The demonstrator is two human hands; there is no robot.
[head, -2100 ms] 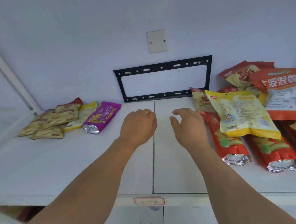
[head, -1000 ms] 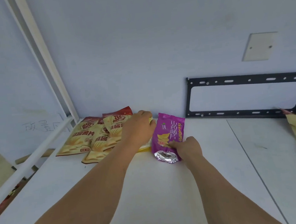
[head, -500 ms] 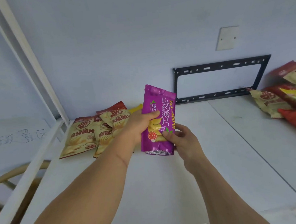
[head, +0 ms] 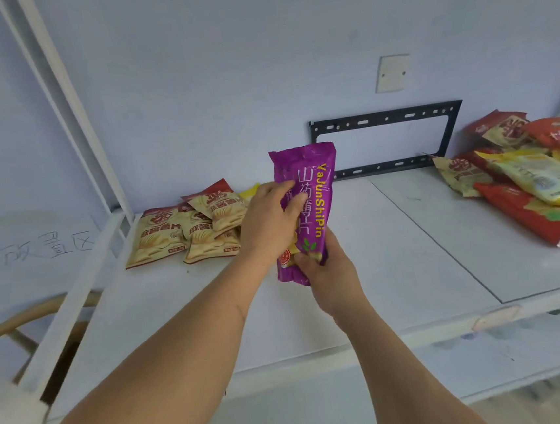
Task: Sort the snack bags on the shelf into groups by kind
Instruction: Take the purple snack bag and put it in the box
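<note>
1. White shelf (head: 397, 269) against a pale wall, black metal bracket (head: 388, 143) at the back, blank wall plate (head: 391, 73) above it.
2. Head view: purple snack bag (head: 307, 188) held upright above mid-shelf. Left hand (head: 269, 223) grips its middle from the left side, right hand (head: 325, 269) grips its bottom end. Both hands clamped on the same bag.
3. Tan-and-red chip bags (head: 188, 231) lie grouped at the left rear of the shelf, a yellow bag edge (head: 249, 191) showing just behind them.
4. Mixed pile (head: 525, 184) at right: red, yellow and orange bags overlapping, unsorted.
5. Progress judged early: one group roughly formed on the left, purple bag in hand with no spot yet, right pile left to split by kind.
</note>
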